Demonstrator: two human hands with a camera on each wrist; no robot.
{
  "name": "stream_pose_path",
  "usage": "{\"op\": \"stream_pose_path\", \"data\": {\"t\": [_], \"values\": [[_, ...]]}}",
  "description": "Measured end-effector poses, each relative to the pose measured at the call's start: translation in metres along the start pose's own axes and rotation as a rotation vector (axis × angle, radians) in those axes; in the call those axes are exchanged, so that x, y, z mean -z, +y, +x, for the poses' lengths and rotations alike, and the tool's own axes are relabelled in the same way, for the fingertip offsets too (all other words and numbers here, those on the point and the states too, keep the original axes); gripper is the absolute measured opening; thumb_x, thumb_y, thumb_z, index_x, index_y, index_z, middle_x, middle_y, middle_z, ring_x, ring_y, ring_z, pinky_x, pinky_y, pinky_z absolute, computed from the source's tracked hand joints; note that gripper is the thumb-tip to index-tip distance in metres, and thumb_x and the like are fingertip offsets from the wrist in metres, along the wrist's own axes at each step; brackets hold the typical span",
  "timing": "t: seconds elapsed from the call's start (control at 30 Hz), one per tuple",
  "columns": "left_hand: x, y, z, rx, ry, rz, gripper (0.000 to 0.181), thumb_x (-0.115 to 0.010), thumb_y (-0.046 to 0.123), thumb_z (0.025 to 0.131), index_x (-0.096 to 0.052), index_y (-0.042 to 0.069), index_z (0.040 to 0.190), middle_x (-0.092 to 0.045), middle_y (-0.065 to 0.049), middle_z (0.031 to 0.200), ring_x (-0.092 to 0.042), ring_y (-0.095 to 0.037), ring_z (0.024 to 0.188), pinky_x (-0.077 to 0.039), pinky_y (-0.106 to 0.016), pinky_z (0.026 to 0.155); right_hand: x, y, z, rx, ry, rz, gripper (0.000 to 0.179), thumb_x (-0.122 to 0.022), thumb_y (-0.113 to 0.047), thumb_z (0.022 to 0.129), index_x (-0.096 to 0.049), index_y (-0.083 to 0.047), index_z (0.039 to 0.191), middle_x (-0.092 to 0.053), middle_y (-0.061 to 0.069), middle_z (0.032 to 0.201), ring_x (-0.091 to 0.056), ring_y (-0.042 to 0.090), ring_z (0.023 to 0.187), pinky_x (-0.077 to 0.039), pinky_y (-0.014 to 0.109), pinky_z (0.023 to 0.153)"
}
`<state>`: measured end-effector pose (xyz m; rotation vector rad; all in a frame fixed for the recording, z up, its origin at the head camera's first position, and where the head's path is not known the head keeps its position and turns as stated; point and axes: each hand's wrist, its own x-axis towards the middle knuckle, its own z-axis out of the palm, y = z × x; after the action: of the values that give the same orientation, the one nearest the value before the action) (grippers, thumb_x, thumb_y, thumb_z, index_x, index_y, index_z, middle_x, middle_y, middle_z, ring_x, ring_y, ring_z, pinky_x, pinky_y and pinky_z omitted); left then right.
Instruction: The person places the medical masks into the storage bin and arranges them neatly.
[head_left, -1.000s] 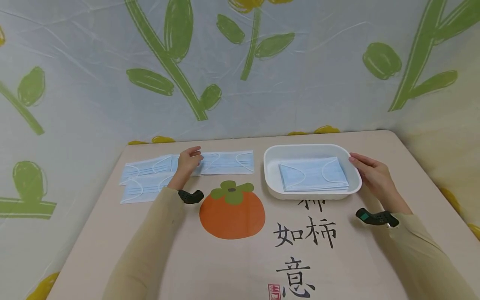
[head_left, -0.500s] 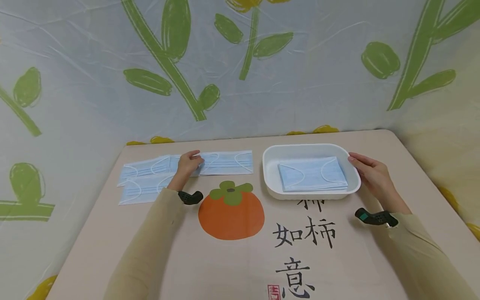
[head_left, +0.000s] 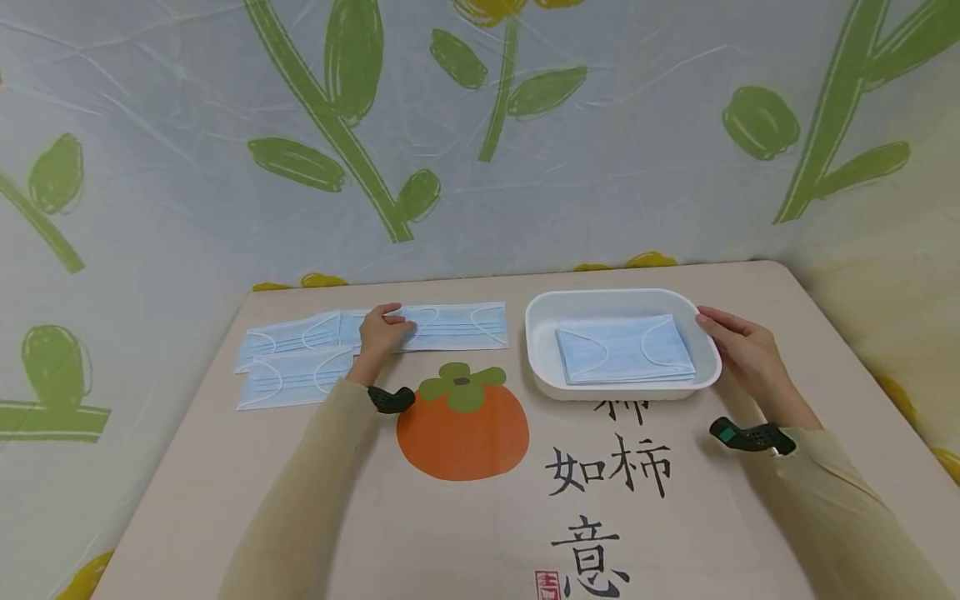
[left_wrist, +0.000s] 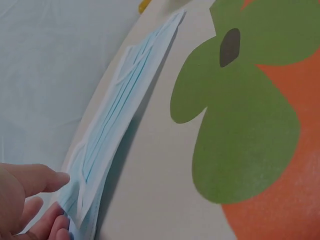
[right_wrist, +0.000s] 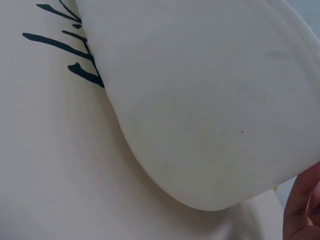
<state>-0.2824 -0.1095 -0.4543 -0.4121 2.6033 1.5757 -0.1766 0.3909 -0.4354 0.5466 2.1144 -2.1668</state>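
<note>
In the head view, a row of light-blue face masks lies at the back left of the table. My left hand [head_left: 384, 332] is over it, at the left end of the rightmost face mask [head_left: 457, 327]. In the left wrist view, the fingers [left_wrist: 42, 180] are spread right at that mask's near end, its edge slightly raised. My right hand [head_left: 750, 350] grips the right rim of a white plastic tray [head_left: 536, 367], thumb and fingers at its edge. Inside it lies a small stack of face masks [head_left: 626, 348]. The right wrist view shows the tray's outer side.
More face masks [head_left: 288, 379] lie overlapping to the left of my left hand. The pale table [head_left: 435, 533] has a printed orange persimmon [head_left: 463, 437] and black characters [head_left: 592, 558]. A flower-printed cloth [head_left: 600, 183] hangs behind the table's back edge.
My left hand has shifted slightly right and toward me along the mask row, its wrist moving right as well. The right hand and the tray have stayed in place.
</note>
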Motion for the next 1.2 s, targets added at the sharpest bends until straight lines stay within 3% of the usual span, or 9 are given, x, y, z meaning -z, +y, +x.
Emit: {"op": "stream_pose_path", "data": {"t": [0.17,0.37,0.5,0.9,1.2], "values": [[-0.005,-0.0009,0.0002,-0.005,0.032,0.038,0.05,-0.07,0.009,0.083,-0.055,0.005,0.131,-0.063,-0.018,0.117,-0.059,-0.03,0.105,-0.049,-0.041,0.097,-0.0001,-0.0003,-0.0003,0.001,-0.002,0.013,0.039,-0.071,-0.038,0.085,-0.061,-0.025,0.121,-0.058,-0.025,0.096,-0.055,-0.006,0.085,-0.051,0.008,0.068],[-0.0076,-0.0038,-0.0028,-0.053,0.081,0.058,0.045,-0.07,0.007,0.083,-0.059,0.004,0.127,-0.065,-0.019,0.108,-0.059,-0.03,0.096,-0.051,-0.04,0.093,-0.0006,-0.0006,-0.0002,0.0,0.0,0.029,0.03,-0.07,-0.036,0.085,-0.064,-0.028,0.113,-0.059,-0.025,0.096,-0.055,-0.005,0.085,-0.051,0.008,0.068],[-0.0075,-0.0062,-0.0044,-0.084,0.094,0.063,0.038,-0.069,0.008,0.084,-0.064,0.002,0.122,-0.067,-0.02,0.105,-0.06,-0.028,0.096,-0.051,-0.039,0.093,-0.0004,-0.0002,-0.0002,-0.001,0.004,0.021,0.039,-0.07,-0.038,0.085,-0.062,-0.025,0.121,-0.059,-0.025,0.095,-0.056,-0.006,0.086,-0.051,0.008,0.068],[-0.004,-0.007,-0.0039,-0.037,0.004,0.077,0.034,-0.063,0.021,0.093,-0.065,0.002,0.12,-0.064,-0.017,0.123,-0.055,-0.029,0.114,-0.046,-0.04,0.103,-0.0002,0.0005,-0.0002,-0.005,0.014,0.01,0.039,-0.07,-0.038,0.085,-0.063,-0.027,0.122,-0.059,-0.025,0.095,-0.055,-0.005,0.086,-0.051,0.008,0.068],[0.0016,-0.0062,-0.0055,-0.121,-0.002,0.099,0.034,-0.06,0.022,0.094,-0.066,0.001,0.121,-0.064,-0.018,0.124,-0.056,-0.03,0.118,-0.046,-0.041,0.101,-0.0003,-0.0008,-0.0009,0.001,0.0,0.03,0.033,-0.07,-0.036,0.086,-0.063,-0.027,0.117,-0.06,-0.025,0.095,-0.056,-0.005,0.083,-0.051,0.009,0.068]]}}
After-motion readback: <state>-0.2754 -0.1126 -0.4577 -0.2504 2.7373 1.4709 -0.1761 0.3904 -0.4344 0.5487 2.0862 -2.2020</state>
